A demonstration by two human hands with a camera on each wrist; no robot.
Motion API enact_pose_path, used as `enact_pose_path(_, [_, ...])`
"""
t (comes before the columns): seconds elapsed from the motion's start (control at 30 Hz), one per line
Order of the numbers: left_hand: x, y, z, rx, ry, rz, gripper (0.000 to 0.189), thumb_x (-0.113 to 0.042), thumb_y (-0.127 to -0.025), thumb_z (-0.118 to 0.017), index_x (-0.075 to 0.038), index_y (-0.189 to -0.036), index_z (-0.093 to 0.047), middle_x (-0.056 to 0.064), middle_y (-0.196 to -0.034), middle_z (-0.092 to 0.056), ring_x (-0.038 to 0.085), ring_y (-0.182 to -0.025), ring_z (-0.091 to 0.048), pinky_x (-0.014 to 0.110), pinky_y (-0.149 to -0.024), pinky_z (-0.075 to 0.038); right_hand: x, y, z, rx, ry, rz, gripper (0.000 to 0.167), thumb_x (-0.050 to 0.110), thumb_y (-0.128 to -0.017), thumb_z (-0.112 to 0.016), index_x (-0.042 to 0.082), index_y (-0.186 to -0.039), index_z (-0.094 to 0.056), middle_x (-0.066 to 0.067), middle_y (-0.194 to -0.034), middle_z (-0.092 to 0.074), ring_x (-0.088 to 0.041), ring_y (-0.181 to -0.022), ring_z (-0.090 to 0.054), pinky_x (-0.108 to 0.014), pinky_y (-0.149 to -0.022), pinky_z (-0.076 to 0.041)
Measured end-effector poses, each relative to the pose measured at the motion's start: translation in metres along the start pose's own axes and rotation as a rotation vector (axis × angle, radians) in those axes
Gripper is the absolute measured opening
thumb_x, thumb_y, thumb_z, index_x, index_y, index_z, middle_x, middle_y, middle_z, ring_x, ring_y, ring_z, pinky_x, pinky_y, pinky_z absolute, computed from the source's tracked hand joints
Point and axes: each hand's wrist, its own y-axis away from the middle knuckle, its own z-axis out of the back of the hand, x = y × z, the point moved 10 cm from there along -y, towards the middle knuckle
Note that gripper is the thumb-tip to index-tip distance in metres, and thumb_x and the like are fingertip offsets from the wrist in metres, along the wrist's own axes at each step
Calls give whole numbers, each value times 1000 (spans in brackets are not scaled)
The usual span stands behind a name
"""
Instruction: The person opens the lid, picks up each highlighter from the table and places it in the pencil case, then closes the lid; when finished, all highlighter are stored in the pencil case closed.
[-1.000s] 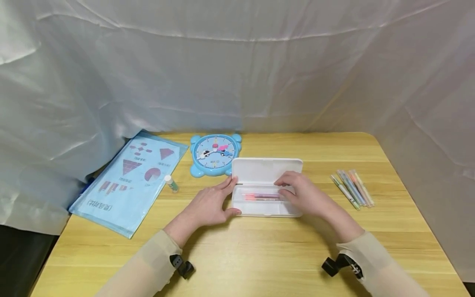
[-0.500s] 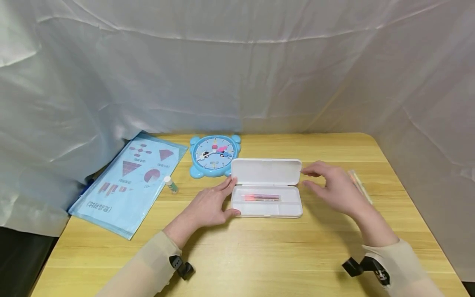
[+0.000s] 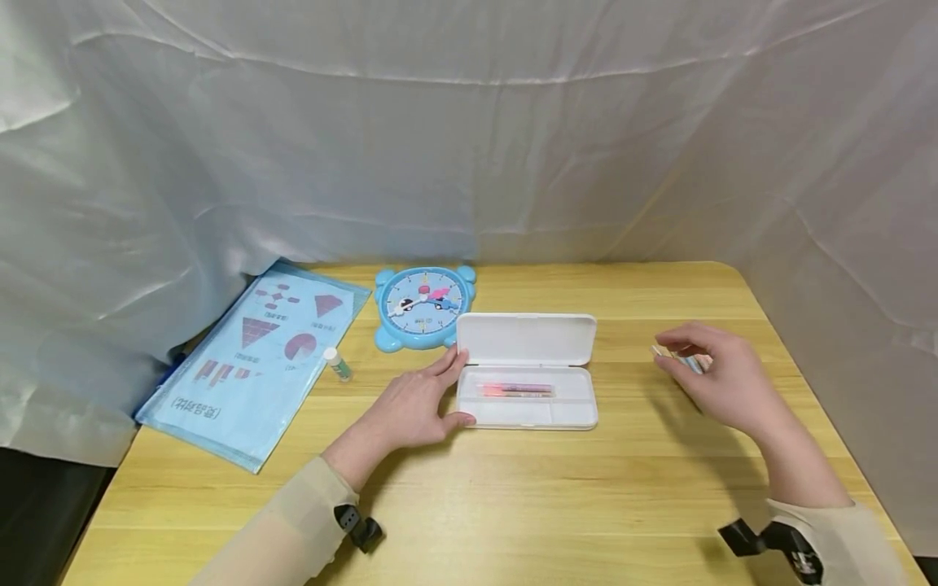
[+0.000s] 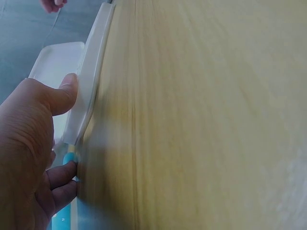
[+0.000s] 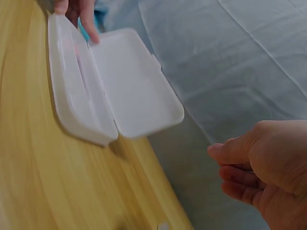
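Note:
A white pencil case lies with its lid raised, and pink and purple pens rest in its back compartment. My left hand holds the case's left end, thumb at the front corner and a finger by the hinge. Out to the right, my right hand hovers over a small bunch of coloured pens, mostly hidden under it. In the right wrist view its fingers are loosely bent with nothing between them.
Behind the case's left end lies a blue toy clock. A glue stick stands beside a blue printed document bag on the left. Grey cloth hangs along the back of the wooden table.
My right hand has left the pencil case, its pens lying inside, and moved right to the loose pens. The left hand has stayed at the case.

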Motion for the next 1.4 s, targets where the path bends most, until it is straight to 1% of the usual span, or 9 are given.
enact_pose_path(0.17, [1,0,0,4,3,8,101,-64,-94,-70,-13,-169,-25,10,-172,-25,40,-128,-63,47,-91,-56,-15,11,6,-28,-25,-10,28,-2,-87,-85,6,-113,-79,-6,-101,-76,-1,-86,-64,-13,-74,-47])
enact_pose_path(0.27, [2,0,0,6,3,12,101,-64,-94,-70,-14,-169,-26,10,-172,-25,40,-129,-62,48,-94,-56,-24,17,8,-39,-40,-19,26,-6,-86,-84,0,-110,-78,-12,-100,-77,2,-85,-64,-10,-76,-48])
enact_pose_path(0.43, [4,1,-1,14,6,22,101,-65,-93,-70,-16,-169,-25,8,-172,-24,40,-130,-61,48,-92,-56,-44,28,7,-31,-49,-85,23,-6,-87,-83,-3,-108,-78,-18,-100,-76,6,-85,-62,-9,-69,-48])
enact_pose_path(0.6, [3,1,0,7,5,21,101,-65,-93,-70,-15,-169,-27,9,-172,-25,39,-129,-62,47,-91,-57,-63,40,2,-10,-51,-134,22,-7,-85,-84,-7,-105,-77,-21,-95,-76,0,-79,-65,-11,-64,-49])
enact_pose_path(0.83, [2,1,0,14,1,21,101,-64,-93,-70,-14,-169,-25,9,-172,-24,40,-130,-61,48,-92,-56,-86,55,-17,66,-2,-220,18,0,-87,-85,-5,-102,-78,-16,-93,-76,-6,-76,-65,-13,-63,-50])
enact_pose_path(0.93, [2,1,-1,14,3,22,101,-64,-93,-70,-14,-169,-26,9,-172,-25,40,-129,-62,49,-94,-55,-87,56,-19,68,30,-233,16,0,-88,-85,-4,-101,-78,-13,-90,-76,-7,-75,-66,-15,-61,-51])
enact_pose_path(1.03, [3,1,-2,16,4,24,101,-64,-93,-70,-15,-169,-25,8,-172,-24,39,-130,-61,49,-95,-55,-84,55,-21,75,72,-220,17,-2,-85,-86,-5,-101,-78,-9,-86,-75,-11,-73,-65,-20,-60,-51])
enact_pose_path(1.27, [2,0,-3,23,1,23,101,-66,-94,-69,-16,-169,-24,6,-172,-23,38,-131,-61,48,-93,-56,-87,56,-34,189,118,-250,22,-1,-87,-81,-9,-107,-76,-10,-84,-75,-24,-76,-71,-34,-63,-55])
enact_pose_path(1.4, [2,0,-3,22,2,22,101,-66,-93,-68,-16,-169,-24,7,-172,-23,39,-131,-61,47,-90,-57,-87,56,-34,169,117,-245,19,-2,-87,-79,-8,-105,-77,-9,-84,-75,-25,-76,-71,-37,-64,-56])
